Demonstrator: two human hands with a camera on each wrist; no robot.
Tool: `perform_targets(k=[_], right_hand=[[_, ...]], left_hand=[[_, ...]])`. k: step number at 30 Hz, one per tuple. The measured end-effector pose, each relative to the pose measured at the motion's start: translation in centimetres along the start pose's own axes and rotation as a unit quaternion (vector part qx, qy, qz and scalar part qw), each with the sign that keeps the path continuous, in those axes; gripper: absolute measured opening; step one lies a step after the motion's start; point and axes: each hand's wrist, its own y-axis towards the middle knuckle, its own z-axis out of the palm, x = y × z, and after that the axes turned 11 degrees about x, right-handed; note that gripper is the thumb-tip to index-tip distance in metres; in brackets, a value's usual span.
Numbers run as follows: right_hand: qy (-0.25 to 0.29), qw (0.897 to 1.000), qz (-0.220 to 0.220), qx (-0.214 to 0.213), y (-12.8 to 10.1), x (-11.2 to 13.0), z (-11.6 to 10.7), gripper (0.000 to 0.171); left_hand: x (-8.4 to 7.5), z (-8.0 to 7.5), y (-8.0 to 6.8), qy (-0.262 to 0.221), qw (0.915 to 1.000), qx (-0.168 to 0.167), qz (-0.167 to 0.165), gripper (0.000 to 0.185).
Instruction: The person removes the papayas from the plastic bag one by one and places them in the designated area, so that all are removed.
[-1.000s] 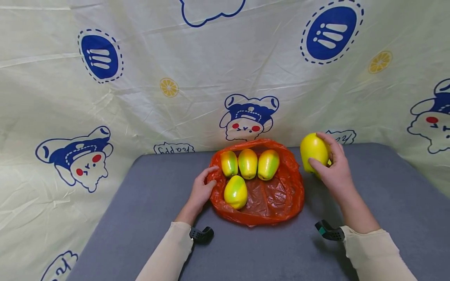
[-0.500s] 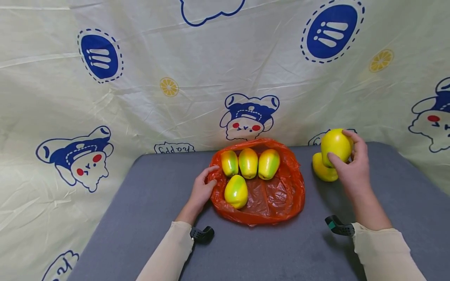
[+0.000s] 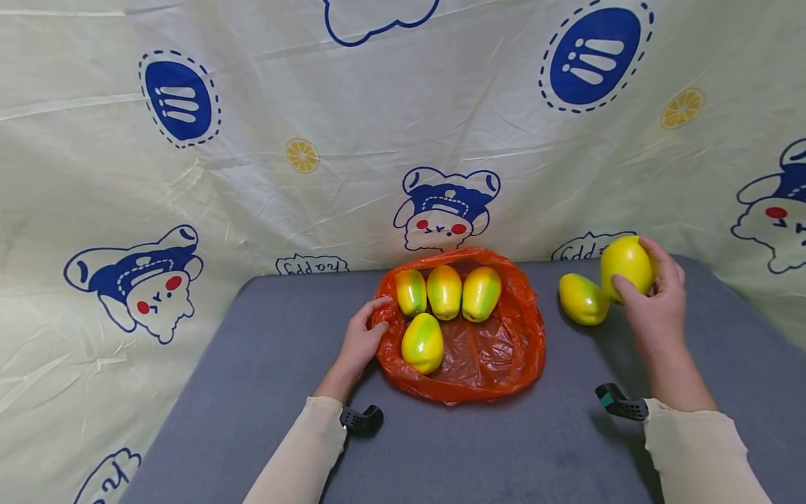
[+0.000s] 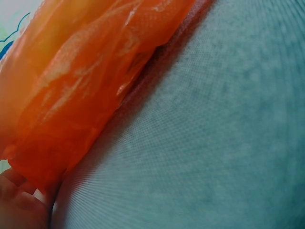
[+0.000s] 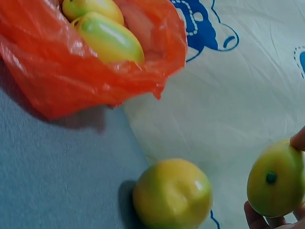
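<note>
At right of the head view the right hand (image 3: 655,308) grips a yellow mango (image 3: 626,260), just beside another mango (image 3: 582,299) (lying on the grey table (image 3: 252,392)). At centre, the left hand (image 3: 360,341) pinches the orange bag (image 3: 497,350) rim.

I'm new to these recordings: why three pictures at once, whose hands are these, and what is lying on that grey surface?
No machine here: a person works bare-handed, wearing a head camera and one on each wrist. The head view shows the grey table with an orange plastic bag holding four yellow-green mangoes. The left hand holds the bag's edge; its wrist view shows the bag close up. The right hand grips one mango beside a loose mango, as its wrist view confirms.
</note>
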Motion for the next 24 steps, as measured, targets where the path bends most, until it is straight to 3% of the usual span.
perform_targets(k=[9, 16, 24], right_hand=[[-0.009, 0.999, 0.03, -0.016, 0.6, -1.6, -0.9, 0.066], [-0.055, 0.996, 0.066, 0.023, 0.8, -3.3, -1.5, 0.068], [-0.084, 0.993, 0.07, 0.046, 1.1, -5.3, -1.7, 0.069]], left_hand=[[0.0, 0.0, 0.0, -0.003, 1.0, 0.005, -0.002, 0.041], [0.1, 0.0, 0.0, -0.003, 1.0, 0.006, 0.0, 0.041], [0.0, 0.0, 0.0, -0.005, 1.0, 0.005, -0.005, 0.04]])
